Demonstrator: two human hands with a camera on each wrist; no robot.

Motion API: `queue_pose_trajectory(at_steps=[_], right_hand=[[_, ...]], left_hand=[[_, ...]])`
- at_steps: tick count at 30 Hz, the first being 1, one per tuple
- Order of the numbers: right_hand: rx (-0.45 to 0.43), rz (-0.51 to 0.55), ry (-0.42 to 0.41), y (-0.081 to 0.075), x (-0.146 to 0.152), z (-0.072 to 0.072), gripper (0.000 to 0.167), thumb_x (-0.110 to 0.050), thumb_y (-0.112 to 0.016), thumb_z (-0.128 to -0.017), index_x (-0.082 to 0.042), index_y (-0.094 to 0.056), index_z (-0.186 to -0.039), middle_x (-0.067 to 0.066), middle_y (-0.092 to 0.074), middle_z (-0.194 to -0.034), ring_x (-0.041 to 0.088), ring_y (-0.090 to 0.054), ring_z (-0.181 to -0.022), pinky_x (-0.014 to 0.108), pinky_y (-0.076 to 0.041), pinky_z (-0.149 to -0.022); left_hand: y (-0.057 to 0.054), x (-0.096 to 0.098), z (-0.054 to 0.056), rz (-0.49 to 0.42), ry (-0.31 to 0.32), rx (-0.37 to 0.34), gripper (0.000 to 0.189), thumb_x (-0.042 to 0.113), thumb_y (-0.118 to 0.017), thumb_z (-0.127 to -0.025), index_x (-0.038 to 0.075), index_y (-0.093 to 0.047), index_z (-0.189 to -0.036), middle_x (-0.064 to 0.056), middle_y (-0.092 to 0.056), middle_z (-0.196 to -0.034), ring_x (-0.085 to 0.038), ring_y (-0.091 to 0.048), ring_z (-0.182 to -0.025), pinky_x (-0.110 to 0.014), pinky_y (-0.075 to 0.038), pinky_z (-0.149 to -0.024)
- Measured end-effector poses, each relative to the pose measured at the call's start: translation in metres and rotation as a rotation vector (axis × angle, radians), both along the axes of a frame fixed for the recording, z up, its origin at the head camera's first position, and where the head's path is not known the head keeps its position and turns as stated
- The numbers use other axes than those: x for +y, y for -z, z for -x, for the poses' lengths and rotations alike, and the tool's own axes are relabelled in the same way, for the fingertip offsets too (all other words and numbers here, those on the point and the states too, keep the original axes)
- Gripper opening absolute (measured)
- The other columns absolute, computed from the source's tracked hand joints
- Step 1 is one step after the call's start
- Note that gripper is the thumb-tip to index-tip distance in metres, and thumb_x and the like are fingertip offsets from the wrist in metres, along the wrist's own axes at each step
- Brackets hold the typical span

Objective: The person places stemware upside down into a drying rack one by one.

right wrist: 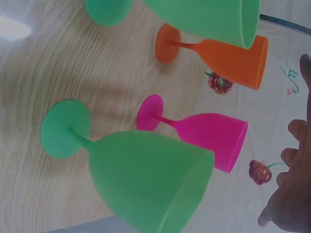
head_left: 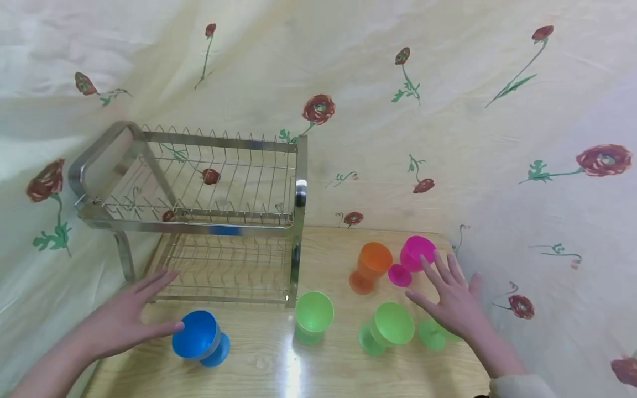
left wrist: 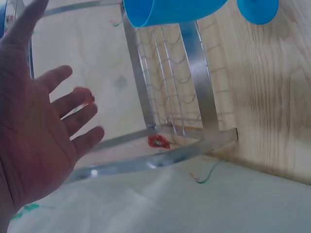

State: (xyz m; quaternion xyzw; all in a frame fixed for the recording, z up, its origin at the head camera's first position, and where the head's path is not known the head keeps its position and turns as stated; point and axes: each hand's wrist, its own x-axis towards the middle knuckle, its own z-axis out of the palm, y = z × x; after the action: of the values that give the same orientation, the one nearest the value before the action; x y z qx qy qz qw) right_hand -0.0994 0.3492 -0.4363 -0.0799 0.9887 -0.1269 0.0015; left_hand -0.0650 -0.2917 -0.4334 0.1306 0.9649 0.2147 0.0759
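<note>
My left hand (head_left: pixel 121 320) hovers with fingers spread beside a blue goblet (head_left: pixel 196 334), thumb near its rim; whether they touch I cannot tell. In the left wrist view its palm (left wrist: pixel 34 131) shows nothing held. My right hand (head_left: pixel 455 301) is held in the air, fingers spread, above a green goblet (right wrist: pixel 146 174) that it mostly hides in the head view. Just beyond its fingers stand a pink goblet (head_left: pixel 417 253) and an orange goblet (head_left: pixel 374 260). Two more green goblets, one in the middle (head_left: pixel 314 315) and one further right (head_left: pixel 392 325), stand upright on the table.
A two-tier metal dish rack (head_left: pixel 189 226) stands at the back left of the wooden table (head_left: pixel 259 354), behind the blue goblet. Its wire shelves hold nothing visible. Flower-printed cloth (head_left: pixel 368 127) hangs behind and along the sides of the table.
</note>
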Motion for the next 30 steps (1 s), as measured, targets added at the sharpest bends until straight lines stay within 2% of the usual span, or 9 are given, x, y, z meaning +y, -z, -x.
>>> queue_pose_trajectory(at_steps=[4,7,10,14,19,22,26,30], right_hand=[[0.012,0.023,-0.028,0.0,-0.008,0.005,0.094,-0.062,-0.066,-0.099,-0.016,-0.027,-0.17,0.023,-0.015,-0.176,0.048,0.002,-0.162,0.086,0.02,-0.113],[0.025,0.051,-0.051,0.0,-0.015,0.008,0.092,-0.061,-0.068,-0.099,-0.019,-0.029,-0.17,0.025,-0.019,-0.175,0.05,-0.001,-0.162,0.086,0.019,-0.114],[0.021,0.077,-0.07,-0.001,-0.021,0.011,0.091,-0.06,-0.068,-0.099,-0.02,-0.03,-0.17,0.024,-0.019,-0.175,0.051,-0.002,-0.162,0.084,0.019,-0.115],[0.005,0.089,-0.079,-0.002,-0.027,0.014,0.092,-0.062,-0.068,-0.098,-0.018,-0.03,-0.17,0.022,-0.018,-0.176,0.051,-0.005,-0.162,0.082,0.019,-0.117],[-0.001,0.086,-0.083,0.002,-0.03,0.018,0.094,-0.063,-0.069,-0.097,-0.017,-0.031,-0.17,0.02,-0.017,-0.177,0.05,-0.007,-0.162,0.08,0.019,-0.118],[-0.001,0.086,-0.086,0.005,-0.031,0.02,0.093,-0.062,-0.069,-0.098,-0.017,-0.031,-0.17,0.02,-0.017,-0.177,0.05,-0.007,-0.162,0.08,0.02,-0.119],[0.0,0.099,-0.094,0.007,-0.032,0.021,0.092,-0.061,-0.069,-0.098,-0.017,-0.031,-0.17,0.02,-0.018,-0.177,0.05,-0.008,-0.162,0.079,0.019,-0.119],[0.001,0.112,-0.105,0.008,-0.035,0.022,0.092,-0.061,-0.07,-0.098,-0.018,-0.032,-0.169,0.018,-0.017,-0.177,0.047,-0.006,-0.163,0.078,0.019,-0.12]], left_hand=[[-0.001,0.009,-0.002,-0.038,0.081,-0.022,0.115,0.067,-0.088,-0.076,0.018,-0.038,-0.166,-0.028,-0.039,-0.165,-0.064,-0.048,-0.136,-0.083,-0.05,-0.089],[0.0,0.015,0.0,-0.071,0.134,-0.043,0.121,0.071,-0.09,-0.069,0.019,-0.039,-0.166,-0.025,-0.043,-0.164,-0.061,-0.047,-0.139,-0.082,-0.05,-0.091],[0.002,0.02,0.003,-0.11,0.167,-0.069,0.124,0.073,-0.091,-0.065,0.02,-0.04,-0.165,-0.025,-0.045,-0.162,-0.059,-0.046,-0.14,-0.083,-0.049,-0.093],[0.007,0.023,0.005,-0.145,0.185,-0.113,0.126,0.072,-0.094,-0.06,0.023,-0.042,-0.164,-0.026,-0.048,-0.158,-0.059,-0.046,-0.139,-0.082,-0.05,-0.09],[0.013,0.023,0.004,-0.191,0.198,-0.206,0.123,0.063,-0.098,-0.061,0.027,-0.04,-0.164,-0.025,-0.046,-0.161,-0.062,-0.045,-0.139,-0.079,-0.053,-0.087],[0.017,0.021,0.004,-0.218,0.221,-0.252,0.123,0.057,-0.1,-0.062,0.027,-0.039,-0.164,-0.024,-0.045,-0.161,-0.062,-0.043,-0.14,-0.08,-0.052,-0.09],[0.026,0.021,0.005,-0.219,0.248,-0.233,0.12,0.055,-0.1,-0.062,0.021,-0.043,-0.162,-0.023,-0.05,-0.158,-0.06,-0.046,-0.139,-0.08,-0.05,-0.095],[0.035,0.023,0.005,-0.224,0.265,-0.2,0.113,0.053,-0.101,-0.063,0.018,-0.049,-0.157,-0.021,-0.055,-0.154,-0.056,-0.053,-0.134,-0.076,-0.054,-0.092]])
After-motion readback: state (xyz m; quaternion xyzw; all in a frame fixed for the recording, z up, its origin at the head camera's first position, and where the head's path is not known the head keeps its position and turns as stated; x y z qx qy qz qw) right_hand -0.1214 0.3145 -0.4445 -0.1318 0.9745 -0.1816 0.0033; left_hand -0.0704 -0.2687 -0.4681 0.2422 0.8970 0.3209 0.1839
